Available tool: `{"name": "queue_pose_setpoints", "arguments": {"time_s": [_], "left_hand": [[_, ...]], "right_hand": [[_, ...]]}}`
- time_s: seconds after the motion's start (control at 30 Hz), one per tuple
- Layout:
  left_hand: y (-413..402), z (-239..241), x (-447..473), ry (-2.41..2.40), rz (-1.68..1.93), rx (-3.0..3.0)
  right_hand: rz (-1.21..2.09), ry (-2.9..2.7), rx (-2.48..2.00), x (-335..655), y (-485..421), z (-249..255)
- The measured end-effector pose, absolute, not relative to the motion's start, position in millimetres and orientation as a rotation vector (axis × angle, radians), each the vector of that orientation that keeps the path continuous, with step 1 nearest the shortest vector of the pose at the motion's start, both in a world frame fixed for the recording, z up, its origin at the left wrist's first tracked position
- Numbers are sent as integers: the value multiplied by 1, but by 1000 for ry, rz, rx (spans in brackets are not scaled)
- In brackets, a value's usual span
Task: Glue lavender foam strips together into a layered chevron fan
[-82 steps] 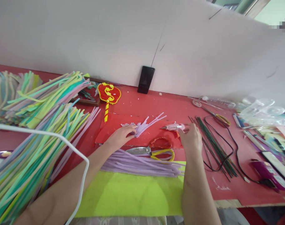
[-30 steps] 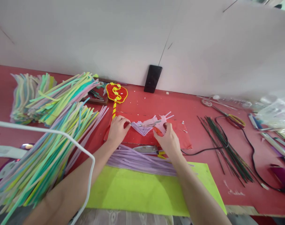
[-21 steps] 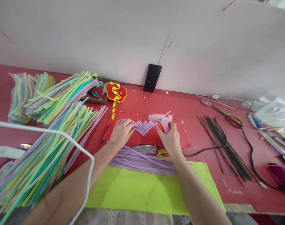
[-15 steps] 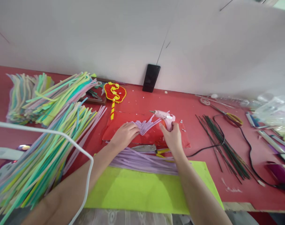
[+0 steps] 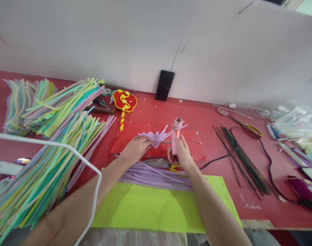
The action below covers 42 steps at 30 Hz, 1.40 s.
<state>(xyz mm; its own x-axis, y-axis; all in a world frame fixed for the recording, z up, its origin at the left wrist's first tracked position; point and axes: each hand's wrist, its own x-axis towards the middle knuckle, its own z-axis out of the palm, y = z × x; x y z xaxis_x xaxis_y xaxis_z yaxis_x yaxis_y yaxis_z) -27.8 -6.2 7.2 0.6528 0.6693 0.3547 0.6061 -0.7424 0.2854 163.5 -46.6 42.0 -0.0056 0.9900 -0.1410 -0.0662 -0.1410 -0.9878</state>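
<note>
In the middle of the red board [image 5: 194, 145] lies a V-patterned piece of lilac pipe cleaners [image 5: 156, 138], its strands fanning out on both sides. The fingers of my left hand [image 5: 136, 149] are closed on its left end. My right hand [image 5: 183, 152] grips a pink glue gun [image 5: 176, 136] by its handle, just right of the piece. The nozzle points away from me and is hidden behind the gun's body. Closer to me are metal pliers [image 5: 157, 162] with yellow handles, and a bundle of loose lilac pipe cleaners [image 5: 156, 177] on a lime-green sheet [image 5: 148, 208].
Bundles of pastel pipe cleaners [image 5: 55, 167] cover the left side, crossed by a white bar [image 5: 68, 146]. A red-and-yellow fan-shaped craft [image 5: 125, 101] lies behind. A phone [image 5: 165, 85] leans on the wall. Right are green stems [image 5: 244, 159], scissors [image 5: 252, 130] and a black cord [image 5: 267, 153].
My right hand has lifted and turned the glue gun from lying sideways, nozzle left, to upright with its nozzle facing away. My left hand stays on the lilac piece.
</note>
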Motion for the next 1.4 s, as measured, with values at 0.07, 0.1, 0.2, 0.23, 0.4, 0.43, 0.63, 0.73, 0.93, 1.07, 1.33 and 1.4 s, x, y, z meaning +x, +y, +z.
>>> {"name": "queue_pose_setpoints", "arguments": {"time_s": [0.07, 0.1, 0.2, 0.23, 0.4, 0.43, 0.63, 0.73, 0.93, 1.07, 1.33, 1.4], "left_hand": [[-6, 7, -28, 1066, 645, 2720], [-6, 7, -28, 1067, 639, 2717], [-6, 7, -28, 1061, 649, 2710], [-6, 8, -28, 1058, 656, 2706], [-7, 10, -27, 1060, 682, 2682], [-7, 10, -27, 1059, 686, 2684], [-6, 9, -27, 1035, 706, 2689], [-6, 9, -27, 1032, 703, 2688], [-6, 8, -30, 1130, 744, 2619], [-4, 9, -32, 1289, 806, 2548], [2, 7, -43, 1578, 975, 2388], [6, 4, -48, 1599, 1002, 2322]], "right_hand": [[1387, -1124, -1280, 159, -50, 43], [1391, -1139, -1289, 157, -51, 44], [1384, -1177, -1306, 154, -52, 44], [1383, -1188, -1310, 154, -52, 44], [1375, -1265, -1336, 152, -53, 40], [1370, -1275, -1346, 152, -53, 39], [1348, -1295, -1383, 150, -53, 40], [1351, -1299, -1380, 150, -54, 39], [1236, -1222, -1346, 151, -54, 43], [1002, -1077, -1350, 156, -51, 47], [644, -1024, -1610, 175, -39, 39], [456, -1080, -1718, 179, -37, 36]]}}
